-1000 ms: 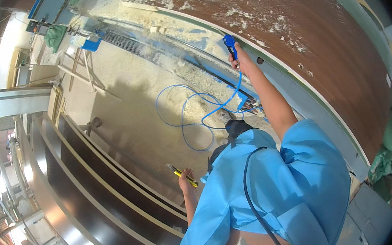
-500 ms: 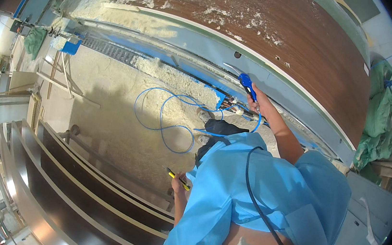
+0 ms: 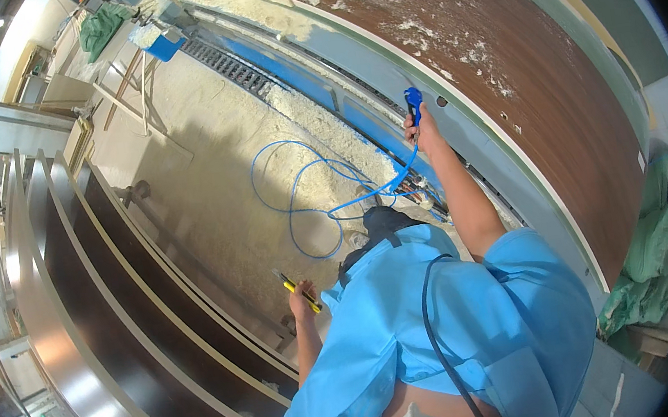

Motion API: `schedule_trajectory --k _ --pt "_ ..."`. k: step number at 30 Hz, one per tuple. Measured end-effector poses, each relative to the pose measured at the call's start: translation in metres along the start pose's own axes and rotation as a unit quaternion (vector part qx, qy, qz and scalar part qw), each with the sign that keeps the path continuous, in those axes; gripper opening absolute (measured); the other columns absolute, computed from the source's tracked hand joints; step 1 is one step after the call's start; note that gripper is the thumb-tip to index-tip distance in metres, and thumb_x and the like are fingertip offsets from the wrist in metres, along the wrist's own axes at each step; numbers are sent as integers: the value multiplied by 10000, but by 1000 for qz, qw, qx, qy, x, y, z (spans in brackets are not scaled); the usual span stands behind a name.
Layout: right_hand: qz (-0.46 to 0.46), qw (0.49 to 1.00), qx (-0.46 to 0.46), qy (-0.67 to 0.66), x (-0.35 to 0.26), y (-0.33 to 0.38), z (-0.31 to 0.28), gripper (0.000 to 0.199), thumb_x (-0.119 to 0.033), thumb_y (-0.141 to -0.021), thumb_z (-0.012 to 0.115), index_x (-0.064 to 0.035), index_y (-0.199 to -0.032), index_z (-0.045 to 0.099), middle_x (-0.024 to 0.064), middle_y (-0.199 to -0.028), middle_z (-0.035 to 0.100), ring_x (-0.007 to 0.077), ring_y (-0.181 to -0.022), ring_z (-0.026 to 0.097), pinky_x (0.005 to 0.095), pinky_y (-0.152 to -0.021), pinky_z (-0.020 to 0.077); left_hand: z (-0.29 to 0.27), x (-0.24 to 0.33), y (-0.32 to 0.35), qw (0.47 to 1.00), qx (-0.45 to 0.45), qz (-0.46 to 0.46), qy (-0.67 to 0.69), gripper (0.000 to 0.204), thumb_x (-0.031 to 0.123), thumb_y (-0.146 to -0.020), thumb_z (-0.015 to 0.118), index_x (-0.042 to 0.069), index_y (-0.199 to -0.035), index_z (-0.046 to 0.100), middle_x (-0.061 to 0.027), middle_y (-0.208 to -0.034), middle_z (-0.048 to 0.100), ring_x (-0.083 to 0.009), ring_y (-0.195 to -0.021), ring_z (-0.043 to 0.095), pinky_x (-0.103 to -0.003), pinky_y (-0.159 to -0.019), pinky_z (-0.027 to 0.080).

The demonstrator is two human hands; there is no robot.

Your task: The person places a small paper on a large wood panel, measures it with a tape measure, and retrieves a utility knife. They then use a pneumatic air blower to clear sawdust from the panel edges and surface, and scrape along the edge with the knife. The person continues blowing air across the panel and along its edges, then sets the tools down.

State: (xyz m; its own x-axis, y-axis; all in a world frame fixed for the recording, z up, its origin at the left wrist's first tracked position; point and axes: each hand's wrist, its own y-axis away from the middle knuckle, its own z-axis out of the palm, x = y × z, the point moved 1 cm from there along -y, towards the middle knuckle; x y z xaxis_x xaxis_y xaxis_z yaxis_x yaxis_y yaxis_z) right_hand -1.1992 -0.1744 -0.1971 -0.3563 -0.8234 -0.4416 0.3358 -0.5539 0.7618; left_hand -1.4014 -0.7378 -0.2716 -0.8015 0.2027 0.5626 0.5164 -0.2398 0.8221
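My right hand (image 3: 427, 134) is raised ahead of me, closed around a blue air blow gun (image 3: 414, 99) near the edge of a large brown wood-grain panel (image 3: 560, 92). The gun's nozzle cannot be made out from here. A blue air hose (image 3: 406, 173) runs from its handle down past my feet and lies in loops on the floor. Low on the left, my left hand (image 3: 303, 299) grips a yellow utility knife (image 3: 288, 284) that points up and away from me. Pale sawdust (image 3: 421, 30) is scattered over the panel's far part.
A row of dark panels (image 3: 110, 267) stands on edge at my left. Heaped sawdust (image 3: 316, 120) lies along the blue machine frame (image 3: 312, 87). A blue bin (image 3: 165, 48) stands farther off, and green sacks (image 3: 641, 231) are at the right.
My right arm has stretched farther out, lifting the blow gun higher and turning its nozzle out of sight. The hose has drawn tighter near the gun. My left hand still grips the knife.
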Motion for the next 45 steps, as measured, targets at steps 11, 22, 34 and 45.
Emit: schedule_trajectory --k 11,22,34,45 --pt "20 996 -16 82 -10 -56 86 611 -693 -975 422 -116 -821 554 -6 -600 535 75 -396 369 260 -421 338 -96 -97 -1 869 -88 77 -481 488 305 -985 477 -91 -1247 589 -200 -1070 706 -361 -955 656 -412 -900 505" --pt "-43 998 -28 42 -19 -169 211 645 -734 -958 397 -120 -823 539 -3 -591 507 96 -406 391 295 -441 362 39 133 -49 999 44 -11 26 278 230 -951 582 15 -1124 610 -143 -1003 699 -250 -864 663 -354 -766 524" --pt "-47 995 -48 72 -43 -261 337 665 -733 -969 360 -121 -780 538 0 -577 501 101 -401 380 309 -449 373 124 256 -80 995 66 52 -43 230 217 -930 612 28 -1057 643 -87 -929 692 -201 -792 647 -321 -691 495" --pt "-54 985 -44 156 -80 -292 405 644 -693 -988 386 -106 -786 559 12 -597 520 93 -408 363 284 -441 350 26 146 -62 892 61 54 -445 289 278 -930 631 31 -1076 666 -121 -961 706 -244 -861 671 -347 -786 523"
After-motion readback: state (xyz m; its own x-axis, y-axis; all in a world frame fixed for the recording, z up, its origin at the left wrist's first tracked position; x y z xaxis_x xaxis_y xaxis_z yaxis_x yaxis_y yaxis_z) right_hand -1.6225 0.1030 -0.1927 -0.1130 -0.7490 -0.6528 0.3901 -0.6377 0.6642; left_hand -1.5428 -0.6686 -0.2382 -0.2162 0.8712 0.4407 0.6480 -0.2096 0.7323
